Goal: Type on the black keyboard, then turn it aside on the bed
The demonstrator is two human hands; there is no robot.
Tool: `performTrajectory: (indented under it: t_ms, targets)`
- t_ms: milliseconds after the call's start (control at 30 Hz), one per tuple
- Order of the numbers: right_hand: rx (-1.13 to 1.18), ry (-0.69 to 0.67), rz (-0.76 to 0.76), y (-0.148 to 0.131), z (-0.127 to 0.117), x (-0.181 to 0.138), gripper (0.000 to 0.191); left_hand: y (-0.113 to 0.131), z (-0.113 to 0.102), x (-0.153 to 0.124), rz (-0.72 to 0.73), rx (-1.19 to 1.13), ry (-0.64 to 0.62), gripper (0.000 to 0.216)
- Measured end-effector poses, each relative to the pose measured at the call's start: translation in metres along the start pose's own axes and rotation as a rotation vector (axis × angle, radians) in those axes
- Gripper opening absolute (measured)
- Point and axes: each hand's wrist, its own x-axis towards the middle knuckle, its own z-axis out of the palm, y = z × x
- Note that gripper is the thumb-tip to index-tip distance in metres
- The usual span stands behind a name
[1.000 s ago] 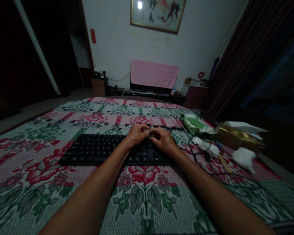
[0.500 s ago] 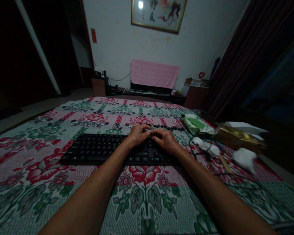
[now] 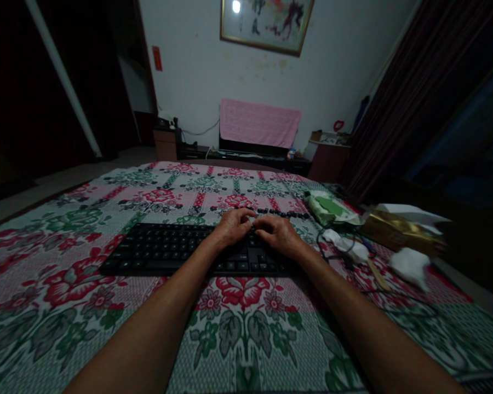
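A black keyboard (image 3: 160, 249) lies flat on the flowered cloth in front of me. Over its upper right part, my left hand (image 3: 235, 225) bends its thumb and index finger toward each other in a pinch. My right hand (image 3: 277, 232) meets it there, fingers curled together, the tips almost touching those of the left. Whatever lies between the fingertips is too small and dark to make out. The keyboard's right end is partly hidden beneath my right hand and forearm. Small black keycaps (image 3: 287, 214) lie in rows on the cloth just behind my right hand.
To the right are a green and white tissue pack (image 3: 328, 208), a gold box (image 3: 402, 229), crumpled white tissues (image 3: 411, 265), a dark cable (image 3: 322, 249) and a flat wooden stick (image 3: 378, 275). The flowered cloth (image 3: 242, 339) spreads under everything. Farther back hangs a pink towel (image 3: 258, 123).
My fingertips have shifted very slightly at the same spot over the keyboard. The keyboard and the things on the cloth stay where they were.
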Motion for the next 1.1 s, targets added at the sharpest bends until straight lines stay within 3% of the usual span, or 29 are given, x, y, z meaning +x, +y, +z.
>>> performTrajectory:
  t_ms: [333, 533, 833, 1100]
  targets:
    - [-0.033, -0.008, 0.004, -0.001, -0.001, 0.000, 0.019, -0.001, 0.002, 0.000, 0.007, -0.019, -0.016, 0.033]
    - [0.065, 0.025, 0.147, 0.015, -0.008, -0.002, 0.022, 0.003, -0.002, 0.001, -0.044, 0.027, 0.040, 0.031]
    - [0.090, -0.138, 0.246, 0.013, -0.011, -0.006, 0.019, 0.002, -0.002, 0.000, -0.103, 0.074, 0.033, 0.031]
    - [0.090, -0.169, 0.311, 0.008, -0.010, -0.004, 0.018, 0.005, -0.003, -0.002, -0.089, 0.057, 0.021, 0.030]
